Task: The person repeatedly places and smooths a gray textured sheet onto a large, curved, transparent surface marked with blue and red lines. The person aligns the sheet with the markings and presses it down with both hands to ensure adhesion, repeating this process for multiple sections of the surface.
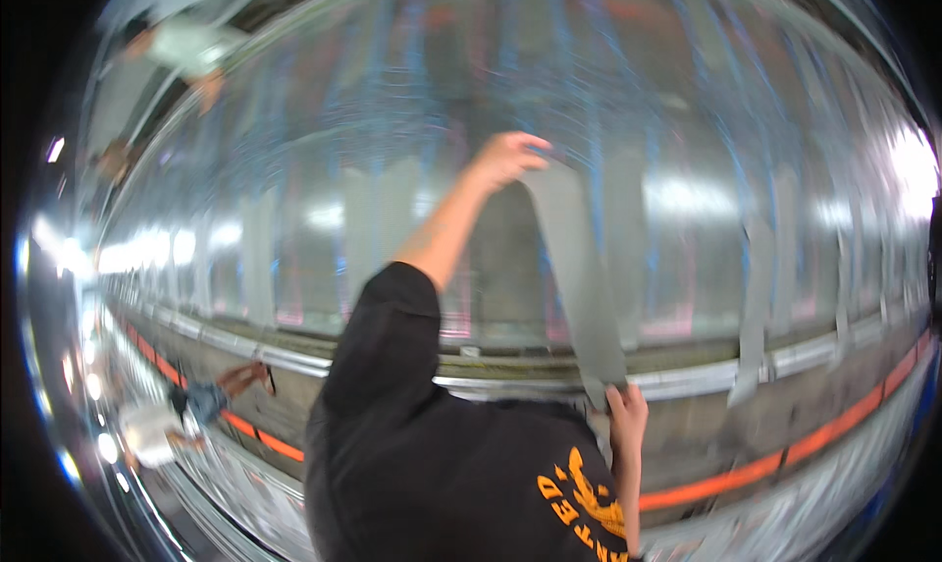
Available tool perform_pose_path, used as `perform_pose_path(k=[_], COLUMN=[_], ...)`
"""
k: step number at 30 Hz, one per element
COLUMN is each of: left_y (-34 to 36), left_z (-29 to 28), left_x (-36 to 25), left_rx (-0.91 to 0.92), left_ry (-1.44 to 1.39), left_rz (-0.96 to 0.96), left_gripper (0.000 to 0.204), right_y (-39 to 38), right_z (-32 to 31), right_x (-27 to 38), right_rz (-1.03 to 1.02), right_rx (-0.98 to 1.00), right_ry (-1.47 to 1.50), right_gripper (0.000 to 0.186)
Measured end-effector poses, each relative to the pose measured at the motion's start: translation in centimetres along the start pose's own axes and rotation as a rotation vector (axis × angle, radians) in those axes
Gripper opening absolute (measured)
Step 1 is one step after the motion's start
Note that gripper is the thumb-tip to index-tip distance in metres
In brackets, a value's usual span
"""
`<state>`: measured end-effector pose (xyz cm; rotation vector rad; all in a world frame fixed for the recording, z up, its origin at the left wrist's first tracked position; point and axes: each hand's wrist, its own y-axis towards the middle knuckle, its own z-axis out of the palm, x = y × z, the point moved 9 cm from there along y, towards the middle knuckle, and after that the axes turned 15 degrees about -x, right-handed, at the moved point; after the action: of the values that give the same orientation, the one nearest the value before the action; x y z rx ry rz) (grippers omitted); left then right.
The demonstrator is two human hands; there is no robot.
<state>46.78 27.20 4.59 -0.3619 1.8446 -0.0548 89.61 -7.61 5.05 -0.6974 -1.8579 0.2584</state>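
My left hand (508, 158) is raised over a long, glossy table surface (687, 267) marked with blue and pink lines, its fingers closed on the upper end of a long grey strip (574, 267). The strip runs slightly slantwise down toward the table's near edge. My right hand (625, 415), low at the right of my body, grips the strip's lower end. Similar grey strips (754, 302) lie on the surface to the right, and more to the left. The picture is somewhat blurred.
A metal rail (677, 385) runs along the near edge, with an orange band (736, 481) beyond it. One person (182, 47) is across the table at upper left; another (152, 429) is at lower left.
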Motion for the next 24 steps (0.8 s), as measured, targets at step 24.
perform_pose_path(k=[24], left_y=[7.0], left_z=[7.3], left_x=[2.3], left_rx=[0.257], left_ry=[0.499], left_rz=[0.071], left_gripper=[0.035], right_y=[0.1], right_z=[7.0], right_x=[-0.9], right_rz=[0.313], right_rx=[-0.012], right_ry=[0.168], right_gripper=[0.030])
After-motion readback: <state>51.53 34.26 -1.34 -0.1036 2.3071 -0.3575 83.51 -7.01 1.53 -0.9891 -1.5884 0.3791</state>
